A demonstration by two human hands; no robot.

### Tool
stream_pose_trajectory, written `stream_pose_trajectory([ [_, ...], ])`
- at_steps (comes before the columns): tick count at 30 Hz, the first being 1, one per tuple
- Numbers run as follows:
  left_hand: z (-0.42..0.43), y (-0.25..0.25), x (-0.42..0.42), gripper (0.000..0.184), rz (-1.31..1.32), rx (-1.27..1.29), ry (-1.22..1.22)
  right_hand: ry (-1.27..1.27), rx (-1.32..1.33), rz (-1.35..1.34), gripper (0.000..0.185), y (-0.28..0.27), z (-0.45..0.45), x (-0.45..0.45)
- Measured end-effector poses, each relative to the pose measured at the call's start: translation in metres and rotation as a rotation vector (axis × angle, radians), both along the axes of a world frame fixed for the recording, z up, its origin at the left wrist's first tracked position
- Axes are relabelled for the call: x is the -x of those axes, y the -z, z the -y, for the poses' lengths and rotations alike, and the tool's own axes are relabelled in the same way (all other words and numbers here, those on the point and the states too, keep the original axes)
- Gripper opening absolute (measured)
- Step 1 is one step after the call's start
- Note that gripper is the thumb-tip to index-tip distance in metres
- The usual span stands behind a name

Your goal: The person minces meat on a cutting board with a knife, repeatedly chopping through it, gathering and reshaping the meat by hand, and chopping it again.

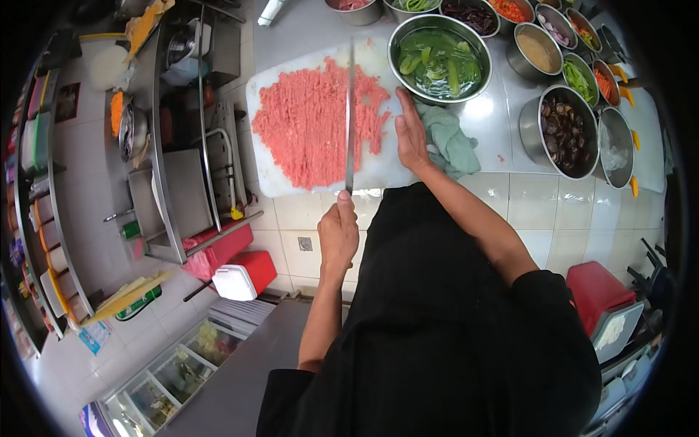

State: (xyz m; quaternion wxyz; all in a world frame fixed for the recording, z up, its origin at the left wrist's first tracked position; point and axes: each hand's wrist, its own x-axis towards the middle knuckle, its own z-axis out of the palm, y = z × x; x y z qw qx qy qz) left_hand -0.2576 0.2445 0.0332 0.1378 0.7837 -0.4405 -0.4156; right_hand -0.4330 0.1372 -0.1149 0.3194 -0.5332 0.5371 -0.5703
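A wide layer of pink minced meat (302, 124) lies spread on a white cutting board (273, 186). My left hand (339, 233) is wrapped round the handle of a long knife (350, 116), whose blade reaches across the meat near its right side. My right hand (412, 135) holds nothing; it rests at the board's right edge with its fingers extended. Just right of that hand lies a crumpled green cloth (450, 142). A steel bowl of green vegetables in liquid (440, 58) stands beyond the fingertips.
Several steel containers fill the right of the counter, among them one with dark mushrooms (561, 135) and one with brownish liquid (536, 49). Metal shelving (171, 146) stands at the left. On the floor side are a red and white cooler (244, 277) and vegetable trays (178, 371).
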Motion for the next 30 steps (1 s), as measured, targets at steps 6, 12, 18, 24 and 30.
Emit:
stream_pose_trajectory([
  [6,-0.001,0.071,-0.020,0.068,0.160,0.016,0.172,-0.009,0.004,-0.005,0.067,0.000,0.002,-0.002],
  [12,-0.001,0.015,0.002,0.065,-0.199,0.293,-0.124,-0.009,-0.027,-0.008,0.066,0.001,-0.004,0.000],
  [18,0.009,0.016,-0.011,0.067,0.003,-0.105,-0.032,0.001,-0.029,-0.047,0.066,0.002,-0.005,0.000],
  [24,0.012,0.044,-0.015,0.069,0.133,0.069,0.156,-0.006,-0.015,-0.026,0.065,0.001,0.002,-0.001],
  [30,0.001,0.010,-0.010,0.070,-0.101,0.287,-0.087,-0.004,-0.023,-0.038,0.064,0.001,0.001,-0.001],
])
